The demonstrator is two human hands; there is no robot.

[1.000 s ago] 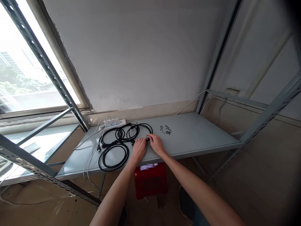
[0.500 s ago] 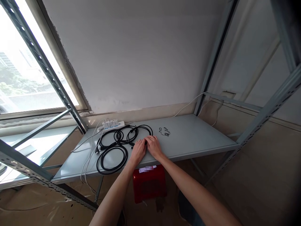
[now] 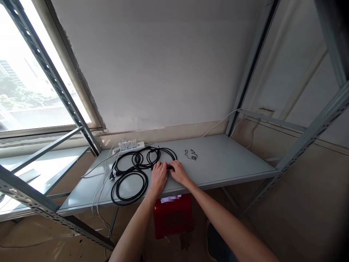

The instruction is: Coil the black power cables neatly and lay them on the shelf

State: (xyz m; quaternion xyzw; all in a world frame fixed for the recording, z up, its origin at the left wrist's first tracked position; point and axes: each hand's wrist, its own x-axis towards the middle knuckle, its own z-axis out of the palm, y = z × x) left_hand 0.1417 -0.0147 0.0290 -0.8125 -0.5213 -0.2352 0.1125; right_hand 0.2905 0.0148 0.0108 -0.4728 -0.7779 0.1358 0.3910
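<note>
A glossy black, round-section cable wound into a loose coil [image 3: 169,149] lies flat near the front edge of the shelf, its near side running beneath the person's hands. The right hand [image 3: 178,171] is mostly closed, thumb and fingers bent round a dark stretch of this cable that shows between the two hands. The left hand [image 3: 159,175] rests palm down just beside it, fingers together and bent over the same near side; its fingertips are hidden, so I cannot tell how firmly it grips. The coil looks fairly light, springy rather than limp, smooth-skinned and hardly fragile; loose turns would probably slide apart or spring open if lifted by a single strand. The sounder hold seems to be where all the strands lie bunched, pinched together from both sides. To its left lie a second large ring of black cable [image 3: 146,183] near the shelf's front edge and more overlapping black loops behind that. A white multi-socket power strip [image 3: 132,146] sits at the back, slack white cords [image 3: 102,189] hang over the front, and thin black wire-like pieces [image 3: 193,157] lie to the right on the grey metal shelf [image 3: 223,160]. Below stands a red box-shaped object [image 3: 173,220].
</note>
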